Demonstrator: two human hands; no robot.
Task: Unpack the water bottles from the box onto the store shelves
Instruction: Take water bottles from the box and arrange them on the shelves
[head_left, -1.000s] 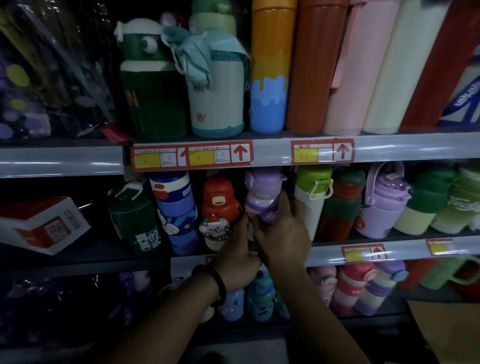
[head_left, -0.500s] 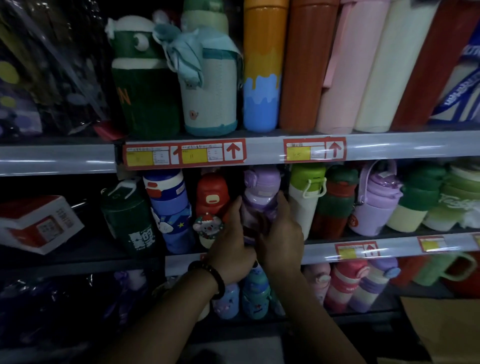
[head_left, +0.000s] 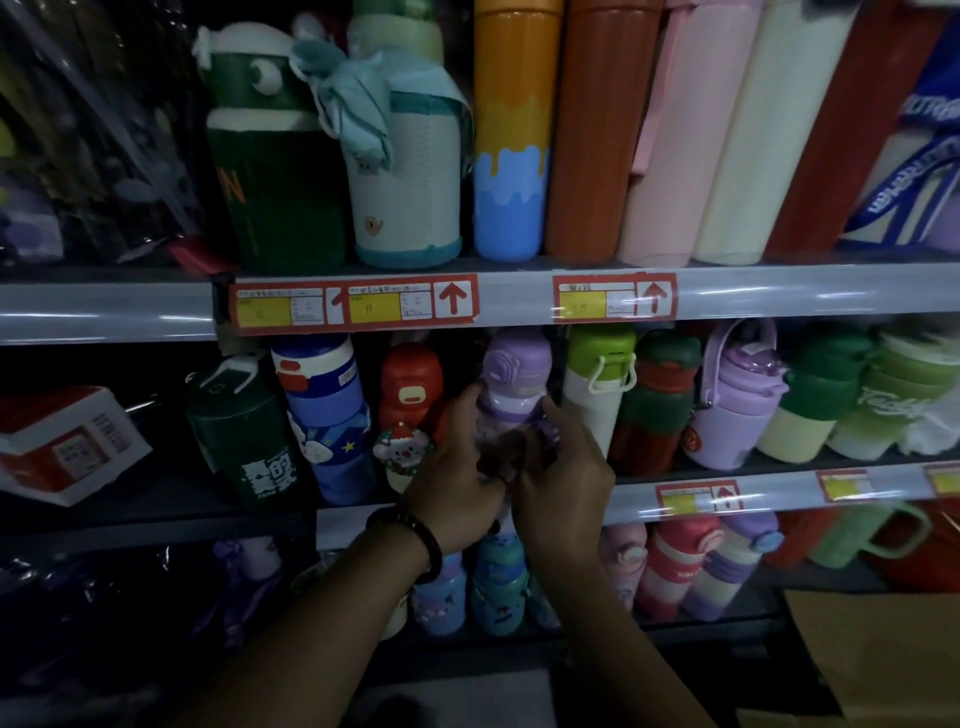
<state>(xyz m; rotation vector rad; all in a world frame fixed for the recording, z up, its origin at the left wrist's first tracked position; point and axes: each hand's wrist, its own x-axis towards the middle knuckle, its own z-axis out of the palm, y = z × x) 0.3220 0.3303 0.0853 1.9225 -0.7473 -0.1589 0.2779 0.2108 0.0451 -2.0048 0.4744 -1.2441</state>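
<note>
A purple water bottle (head_left: 515, 378) with a lilac lid stands on the middle shelf (head_left: 779, 488), between a red bottle (head_left: 411, 400) and a white bottle with a green lid (head_left: 597, 384). My left hand (head_left: 457, 478) wraps its left side and my right hand (head_left: 563, 475) wraps its right side, both around the lower body. The hands hide the bottle's base. A dark bead bracelet sits on my left wrist. The corner of a brown cardboard box (head_left: 883, 654) shows at the lower right.
The middle shelf is packed: a dark green bottle (head_left: 239, 431), a blue bottle (head_left: 324, 415), a red-green bottle (head_left: 657, 405), a purple jug (head_left: 735, 400). Tall flasks fill the upper shelf (head_left: 519, 296). Small bottles crowd the lower shelf. A red-white carton (head_left: 67, 441) lies at the left.
Both hands have closed in around the purple bottle's lower body, thumbs rising along its sides. The view has shifted slightly; the bottle stands a little straighter between its neighbours.
</note>
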